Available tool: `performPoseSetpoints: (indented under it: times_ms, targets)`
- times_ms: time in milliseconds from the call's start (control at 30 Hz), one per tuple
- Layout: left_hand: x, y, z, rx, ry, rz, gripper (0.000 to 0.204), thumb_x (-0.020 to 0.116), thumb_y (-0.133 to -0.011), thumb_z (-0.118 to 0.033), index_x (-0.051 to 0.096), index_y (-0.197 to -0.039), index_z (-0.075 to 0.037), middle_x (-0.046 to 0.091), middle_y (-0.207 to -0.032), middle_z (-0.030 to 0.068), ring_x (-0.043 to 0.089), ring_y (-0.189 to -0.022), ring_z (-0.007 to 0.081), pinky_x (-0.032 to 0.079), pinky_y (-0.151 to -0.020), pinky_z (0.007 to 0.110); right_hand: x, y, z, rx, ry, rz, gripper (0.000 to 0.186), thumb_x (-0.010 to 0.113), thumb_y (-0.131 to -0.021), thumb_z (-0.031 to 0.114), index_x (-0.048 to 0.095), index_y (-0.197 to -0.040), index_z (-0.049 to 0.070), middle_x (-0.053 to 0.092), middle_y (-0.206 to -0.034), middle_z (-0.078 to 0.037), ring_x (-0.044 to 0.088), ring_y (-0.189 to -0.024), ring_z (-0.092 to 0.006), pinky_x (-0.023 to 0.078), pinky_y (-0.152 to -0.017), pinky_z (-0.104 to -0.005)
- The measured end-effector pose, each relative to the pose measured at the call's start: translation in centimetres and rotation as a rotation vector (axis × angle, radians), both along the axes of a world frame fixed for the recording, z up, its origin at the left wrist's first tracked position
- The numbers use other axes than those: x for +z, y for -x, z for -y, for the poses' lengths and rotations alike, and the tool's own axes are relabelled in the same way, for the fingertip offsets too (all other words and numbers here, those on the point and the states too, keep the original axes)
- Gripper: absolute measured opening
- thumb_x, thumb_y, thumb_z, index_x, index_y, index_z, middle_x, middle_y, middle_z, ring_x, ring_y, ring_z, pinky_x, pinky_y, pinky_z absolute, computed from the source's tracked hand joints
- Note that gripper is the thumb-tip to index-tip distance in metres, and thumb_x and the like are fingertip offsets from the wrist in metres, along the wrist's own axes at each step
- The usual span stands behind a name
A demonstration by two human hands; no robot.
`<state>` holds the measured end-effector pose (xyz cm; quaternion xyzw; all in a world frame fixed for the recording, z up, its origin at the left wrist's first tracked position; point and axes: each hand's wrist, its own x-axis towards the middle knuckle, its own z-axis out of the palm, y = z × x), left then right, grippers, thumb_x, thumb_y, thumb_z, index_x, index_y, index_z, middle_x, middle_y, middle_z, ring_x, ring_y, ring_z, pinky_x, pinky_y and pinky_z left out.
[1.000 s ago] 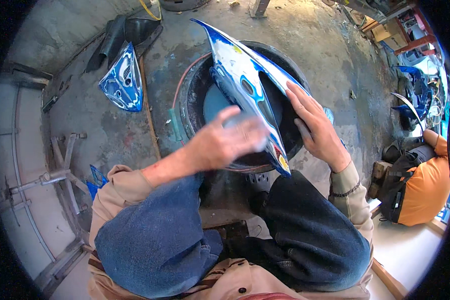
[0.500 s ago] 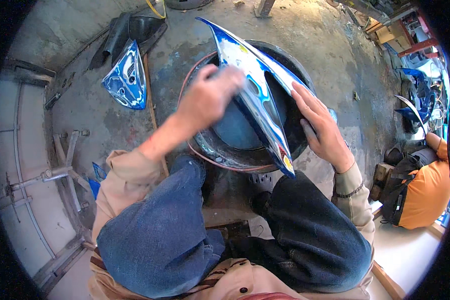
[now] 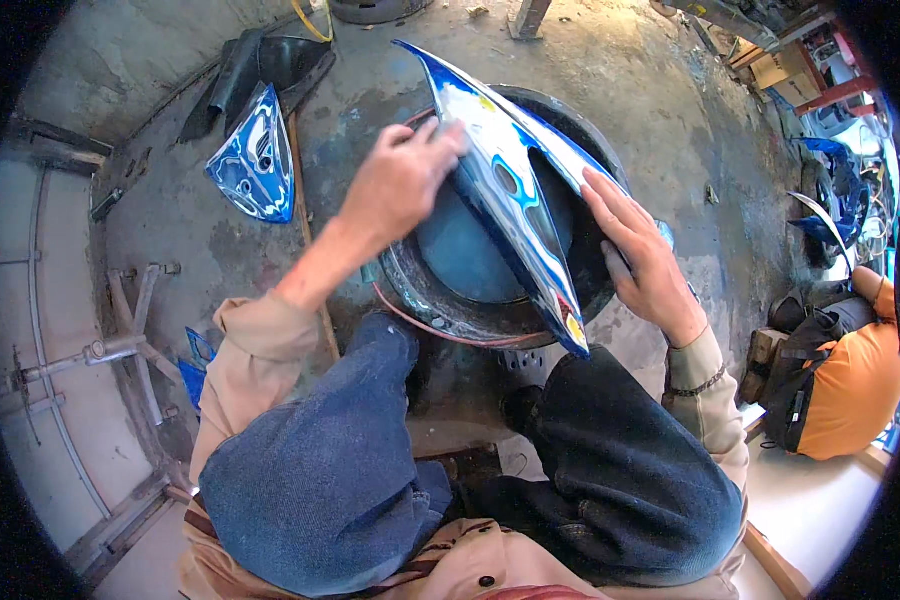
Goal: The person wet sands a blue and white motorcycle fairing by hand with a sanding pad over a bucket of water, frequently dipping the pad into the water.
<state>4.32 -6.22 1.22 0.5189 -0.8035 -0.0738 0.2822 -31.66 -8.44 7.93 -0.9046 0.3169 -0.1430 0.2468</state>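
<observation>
Over a round black basin (image 3: pixel 440 300) of bluish water on the wet concrete floor (image 3: pixel 670 110), a long blue-and-white motorcycle fairing panel (image 3: pixel 510 190) stands on edge, tilted. Its surface looks glossy and wet, so the washing seems well under way, though how much remains I cannot tell. Left hand (image 3: pixel 395 185) lies flat, fingers together, against the panel's far left face; right hand (image 3: pixel 640 255) steadies its right side, fingers spread. A second blue panel (image 3: pixel 253 160) lies far left
</observation>
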Motion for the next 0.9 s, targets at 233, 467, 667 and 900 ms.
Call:
performPoseSetpoints:
  times_ms: [233, 467, 667, 900]
  targets:
    - [1.1, 2.9, -3.7, -0.242, 0.117, 0.160, 0.039, 0.060, -0.106, -0.008, 0.073, -0.142, -0.017, 0.070, -0.155, 0.0065, 0.061, -0.150, 0.0270, 0.037, -0.121, 0.053, -0.1, 0.2, 0.0, -0.007, -0.001, 0.006, 0.082, 0.058, -0.090, -0.012, 0.047, -0.169, 0.007, 0.042, -0.178, -0.019, 0.038, -0.165, -0.0404, 0.031, -0.134, -0.0543]
    - [1.0, 4.9, -5.3, -0.145, 0.086, 0.228, 0.038, 0.061, -0.107, -0.013, 0.073, -0.143, -0.018, 0.069, -0.158, 0.0054, 0.055, -0.156, 0.0273, 0.033, -0.121, 0.059, -0.5, 0.3, 0.3, 0.002, -0.010, 0.007, 0.082, 0.059, -0.091, -0.011, 0.047, -0.169, 0.007, 0.042, -0.178, -0.019, 0.038, -0.165, -0.0397, 0.030, -0.135, -0.0541]
    - [0.8, 4.0, -5.1, -0.077, 0.072, 0.147, 0.038, 0.064, -0.107, -0.013, 0.073, -0.142, -0.022, 0.070, -0.156, 0.0027, 0.054, -0.157, 0.0277, 0.030, -0.118, 0.059, -0.4, 0.2, 0.2, 0.006, -0.016, 0.013, 0.083, 0.058, -0.090, -0.011, 0.046, -0.170, 0.008, 0.041, -0.178, -0.019, 0.039, -0.165, -0.0392, 0.030, -0.135, -0.0546]
    - [0.4, 7.0, -8.5, -0.304, 0.067, 0.066, 0.035, 0.062, -0.108, -0.020, 0.075, -0.141, -0.023, 0.072, -0.154, -0.0026, 0.051, -0.160, 0.0275, 0.032, -0.118, 0.057, -0.4, 0.4, 0.3, 0.008, -0.007, 0.021, 0.084, 0.058, -0.089, -0.012, 0.046, -0.170, 0.008, 0.041, -0.178, -0.019, 0.039, -0.165, -0.0395, 0.031, -0.135, -0.0527]
